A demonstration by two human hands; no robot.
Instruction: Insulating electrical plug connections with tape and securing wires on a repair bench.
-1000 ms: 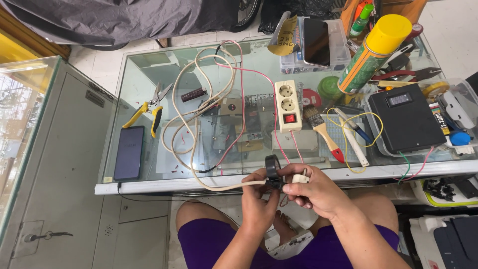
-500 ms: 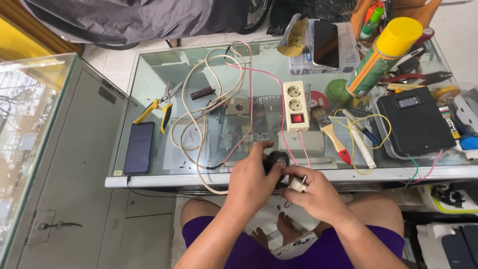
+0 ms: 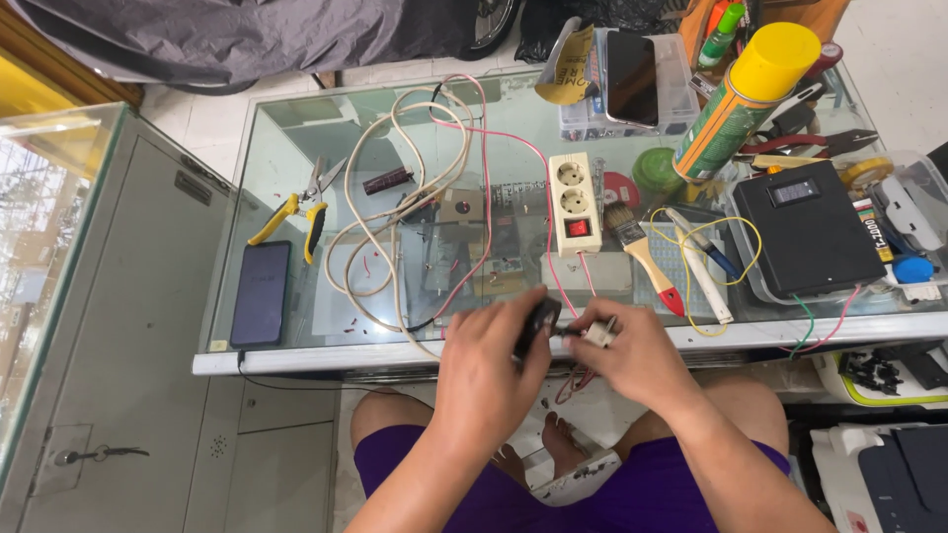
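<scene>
At the near edge of a glass counter (image 3: 296,148), my left hand (image 3: 489,370) grips a small black plug body (image 3: 539,324). My right hand (image 3: 632,357) pinches a small white piece (image 3: 598,334) right beside the black part, and the two hands nearly touch. A cream cable (image 3: 395,212) loops in coils over the glass and runs toward my hands. A thin pink wire (image 3: 484,178) crosses the counter and comes down next to the plug.
A white power strip with a red switch (image 3: 573,202) lies centre. Yellow-handled pliers (image 3: 296,212) and a dark phone (image 3: 262,293) lie at left. A paintbrush (image 3: 647,259), a spray can (image 3: 741,104) and a black meter box (image 3: 808,229) crowd the right.
My hands stayed together on the plug, shifting slightly right and up along the counter edge. My left hand turned over the black part. The view moved closer.
</scene>
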